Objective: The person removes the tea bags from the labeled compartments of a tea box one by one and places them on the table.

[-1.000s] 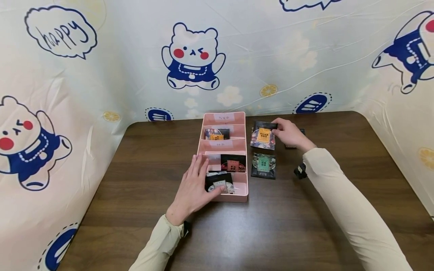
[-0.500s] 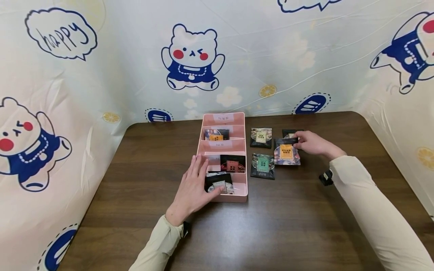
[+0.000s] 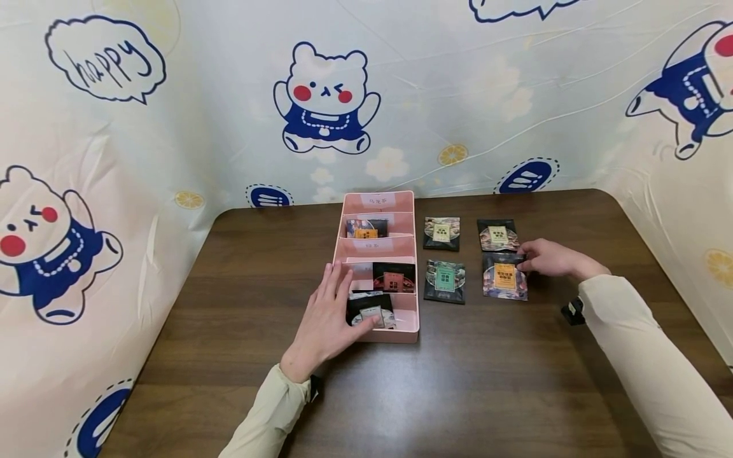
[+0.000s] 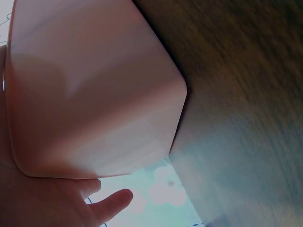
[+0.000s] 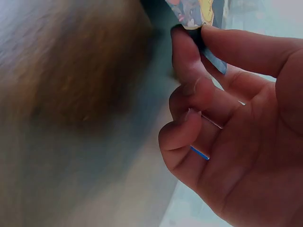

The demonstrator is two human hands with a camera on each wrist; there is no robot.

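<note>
In the head view my right hand point(image 3: 548, 257) pinches the right edge of a dark sachet with an orange label point(image 3: 504, 278), low over the table. The right wrist view shows the sachet's corner point(image 5: 191, 12) between thumb and index finger, the other fingers curled. My left hand point(image 3: 325, 318) rests along the left rim of a pink divided box point(image 3: 406, 320), fingers extended, thumb reaching over the front compartment. That compartment holds a black-and-white sachet point(image 3: 369, 310), partly hidden by the thumb. A red-labelled sachet point(image 3: 394, 278) and an orange-labelled one point(image 3: 367, 229) stand in compartments farther back.
Right of the box lie a green-labelled sachet point(image 3: 445, 281), a pale-labelled sachet point(image 3: 441, 233), and another pale-labelled one point(image 3: 497, 235) just behind the held sachet. Paper labels mark the box's dividers. A patterned cloth point(image 3: 229, 95) hangs behind the brown table point(image 3: 458, 381).
My right hand has carried the orange-labelled sachet rightward and toward me, uncovering a pale-labelled sachet near the box and another farther right. The left hand has stayed in place.
</note>
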